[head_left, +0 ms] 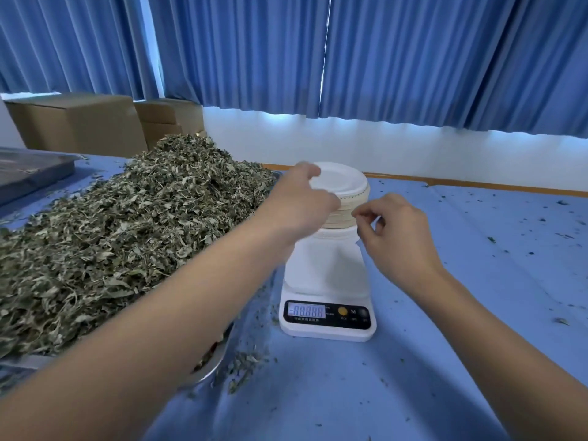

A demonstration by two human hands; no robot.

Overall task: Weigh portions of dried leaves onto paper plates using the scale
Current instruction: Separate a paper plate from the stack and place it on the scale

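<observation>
A tall stack of white paper plates (346, 192) stands just behind the white digital scale (327, 313), whose lit display shows all eights. My left hand (305, 198) reaches over the scale and grips the left rim of the top plate. My right hand (394, 230) hovers at the right side of the stack, fingers curled, thumb and forefinger tips meeting at the stack's edge. Whether they pinch anything is unclear. A big heap of dried green leaves (127, 230) fills a metal tray (206, 367) left of the scale.
The table has a blue cover (445, 313) scattered with leaf crumbs. A second metal tray (35, 173) sits at the far left. Cardboard boxes (79, 122) stand behind the heap, against blue curtains.
</observation>
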